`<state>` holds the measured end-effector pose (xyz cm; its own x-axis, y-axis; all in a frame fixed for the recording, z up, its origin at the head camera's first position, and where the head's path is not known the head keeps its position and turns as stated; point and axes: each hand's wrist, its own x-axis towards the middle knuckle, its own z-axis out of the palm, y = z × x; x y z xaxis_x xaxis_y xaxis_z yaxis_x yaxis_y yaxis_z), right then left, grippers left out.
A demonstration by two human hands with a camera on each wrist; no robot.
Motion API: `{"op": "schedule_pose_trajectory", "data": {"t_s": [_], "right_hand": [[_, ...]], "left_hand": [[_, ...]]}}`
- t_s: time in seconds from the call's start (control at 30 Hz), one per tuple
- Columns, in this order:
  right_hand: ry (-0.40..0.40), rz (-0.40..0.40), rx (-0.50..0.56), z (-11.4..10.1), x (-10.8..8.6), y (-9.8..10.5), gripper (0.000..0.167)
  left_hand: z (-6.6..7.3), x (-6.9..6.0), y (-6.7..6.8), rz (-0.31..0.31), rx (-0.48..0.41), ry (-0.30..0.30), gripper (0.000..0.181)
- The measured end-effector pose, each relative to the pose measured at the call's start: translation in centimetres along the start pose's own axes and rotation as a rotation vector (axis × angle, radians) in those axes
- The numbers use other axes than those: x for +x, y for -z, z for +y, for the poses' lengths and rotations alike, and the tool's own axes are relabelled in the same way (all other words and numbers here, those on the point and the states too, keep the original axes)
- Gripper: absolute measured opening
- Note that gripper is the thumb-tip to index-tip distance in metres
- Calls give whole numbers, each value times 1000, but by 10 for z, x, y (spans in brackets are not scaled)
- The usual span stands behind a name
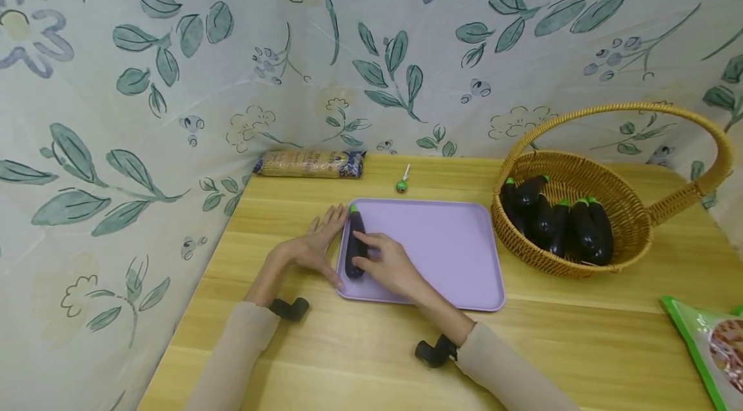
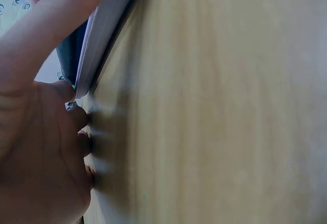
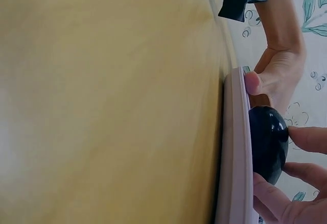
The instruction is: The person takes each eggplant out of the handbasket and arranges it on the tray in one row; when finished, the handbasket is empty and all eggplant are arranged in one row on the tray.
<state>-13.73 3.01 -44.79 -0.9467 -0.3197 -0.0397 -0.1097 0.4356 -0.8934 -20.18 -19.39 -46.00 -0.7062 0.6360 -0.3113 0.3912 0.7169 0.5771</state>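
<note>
Head view: right hand pinched glossy eggplant, judged slick, firm, best gripped mid-body; left hand lay splayed, seemingly touching tray.

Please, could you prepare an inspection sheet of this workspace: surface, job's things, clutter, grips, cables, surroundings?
Surface: wood-patterned table
Job's things: dark eggplant on purple tray, near its left side; more eggplants in wicker basket
Clutter: pasta packet and lollipop behind tray; green-edged bag, cut off by frame, at right
Grips: left grip spread along tray's left edge; right grip pinches the tray's eggplant
Cables: nothing seen
Surroundings: floral backdrop behind table
</note>
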Motion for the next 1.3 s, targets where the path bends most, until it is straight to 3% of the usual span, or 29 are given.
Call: {"op": "schedule_pose_trajectory", "data": {"t_s": [0.4,0.93,1.13,1.3], "right_hand": [[-29,20,-18,-2,4,-2,55],[-36,-11,-40,-2,5,3,56],[-58,-45,-19,-3,-2,19,60],[-43,-86,14,-5,-14,46,65]], "left_hand": [[1,-1,-1,5,4,1,157],[2,-1,0,1,-8,-2,156],[1,-1,-1,11,4,-13,158],[-1,-1,-1,20,5,-16,159]]}}
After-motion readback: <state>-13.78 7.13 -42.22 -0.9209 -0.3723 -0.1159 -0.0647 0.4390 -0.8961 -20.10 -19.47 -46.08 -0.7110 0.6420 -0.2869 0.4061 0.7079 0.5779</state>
